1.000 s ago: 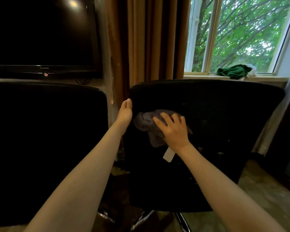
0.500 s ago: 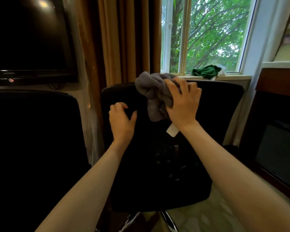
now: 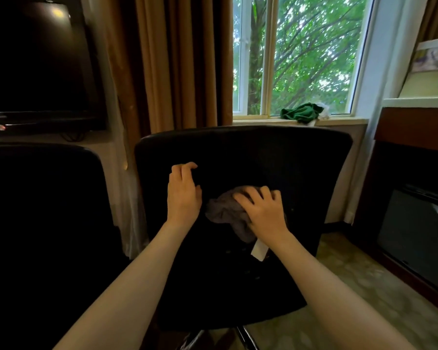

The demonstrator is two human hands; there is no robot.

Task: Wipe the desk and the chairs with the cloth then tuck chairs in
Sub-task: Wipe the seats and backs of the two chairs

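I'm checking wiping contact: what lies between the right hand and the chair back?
The bunched grey cloth, pressed under the right hand against the black chair back, in the head view.

A grey cloth, bunched, with a white label hanging below the wrist, lies under the right hand, pressed against the backrest of a black chair. The left hand is at the same backrest, just left of the cloth. A second black chair stands left of the left hand.
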